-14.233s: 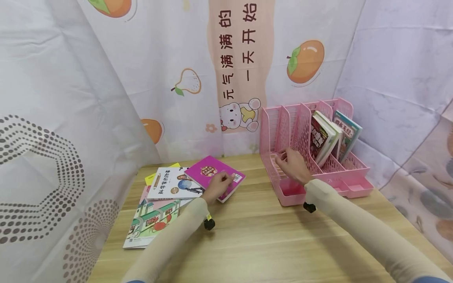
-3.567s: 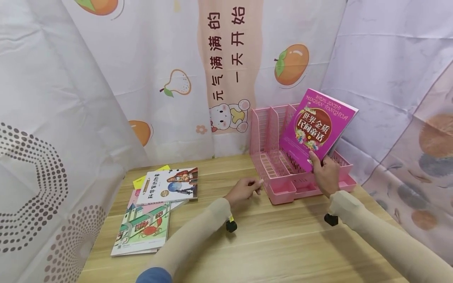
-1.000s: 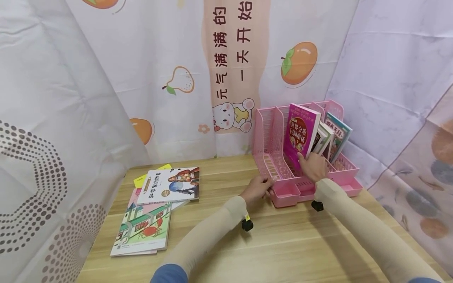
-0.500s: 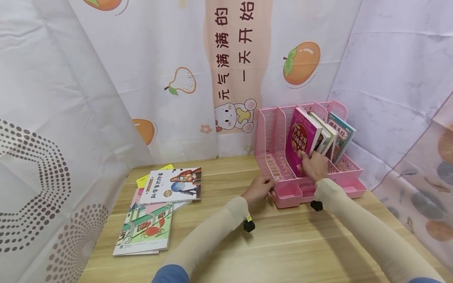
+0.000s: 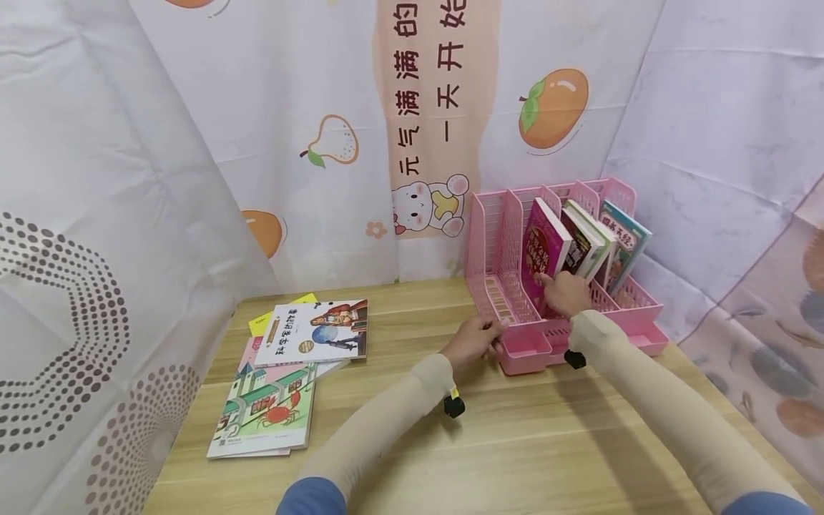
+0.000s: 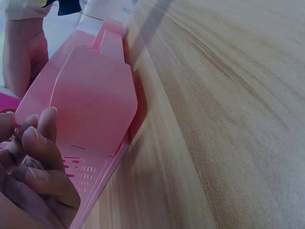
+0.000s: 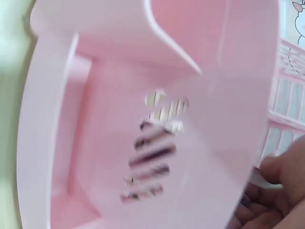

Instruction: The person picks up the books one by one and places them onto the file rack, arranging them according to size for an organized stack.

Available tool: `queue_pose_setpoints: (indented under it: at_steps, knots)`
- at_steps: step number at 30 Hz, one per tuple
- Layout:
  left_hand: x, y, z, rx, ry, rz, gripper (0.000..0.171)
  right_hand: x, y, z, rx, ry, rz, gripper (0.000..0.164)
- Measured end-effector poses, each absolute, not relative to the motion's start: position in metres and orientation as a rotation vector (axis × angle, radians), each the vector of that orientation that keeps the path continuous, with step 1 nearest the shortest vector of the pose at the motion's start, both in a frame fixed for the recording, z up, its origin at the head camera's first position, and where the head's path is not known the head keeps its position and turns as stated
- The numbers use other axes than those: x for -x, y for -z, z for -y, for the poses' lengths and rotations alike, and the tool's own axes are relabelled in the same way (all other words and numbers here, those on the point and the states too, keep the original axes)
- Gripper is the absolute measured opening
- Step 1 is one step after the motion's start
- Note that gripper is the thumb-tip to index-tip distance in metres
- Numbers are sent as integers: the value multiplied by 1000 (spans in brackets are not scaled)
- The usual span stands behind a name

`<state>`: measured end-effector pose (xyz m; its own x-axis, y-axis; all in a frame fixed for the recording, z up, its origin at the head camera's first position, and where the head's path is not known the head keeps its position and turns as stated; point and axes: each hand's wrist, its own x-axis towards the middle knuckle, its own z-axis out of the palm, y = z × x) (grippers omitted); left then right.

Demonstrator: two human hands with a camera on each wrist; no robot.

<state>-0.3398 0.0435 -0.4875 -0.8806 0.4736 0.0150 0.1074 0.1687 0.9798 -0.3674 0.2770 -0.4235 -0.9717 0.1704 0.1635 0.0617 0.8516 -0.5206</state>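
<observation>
A pink desktop file rack with several upright slots and small front trays stands at the back right. My right hand holds a purple book low down, thumb on its cover and the other fingers behind. This book stands tilted in a middle slot, its lower end inside. My left hand is at the rack's front left corner; in the left wrist view its curled fingers pinch the pink edge. The right wrist view shows a front tray close up, with the right hand partly cut off at the side.
Right of the purple book, the rack bears a dark-covered book with pale ones and a teal book. At the table's left lie a white book, a yellow one and a crab-pictured book. Curtains hang behind.
The purple book, flat on the left pile at first, was lifted over the rack by my right hand and has sunk into a slot. My left hand moved from the pile to the rack's corner.
</observation>
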Motion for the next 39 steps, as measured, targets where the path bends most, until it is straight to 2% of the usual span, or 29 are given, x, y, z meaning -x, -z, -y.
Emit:
queue_pose_setpoints:
  at_steps: [5, 9, 17, 22, 33, 39]
  knots:
    - [338, 484, -41, -554, -1750, -2168, 37, 363, 413, -285, 165, -741, 2879, 61]
    - [341, 483, -34, -594, -1679, -2220, 38, 359, 412, -290, 145, -805, 2859, 59]
    - [353, 483, -3, -602, -1568, -2392, 46, 346, 408, -268, 55, -820, 2834, 63]
    - [356, 480, 19, -588, -1506, -2483, 53, 345, 411, -254, 11, -792, 2776, 59]
    - [360, 477, 66, -601, -1404, -2639, 44, 352, 420, -218, -206, -809, 2683, 49]
    - [363, 481, 91, -617, -1338, -2721, 40, 356, 423, -200, -397, -815, 2704, 32]
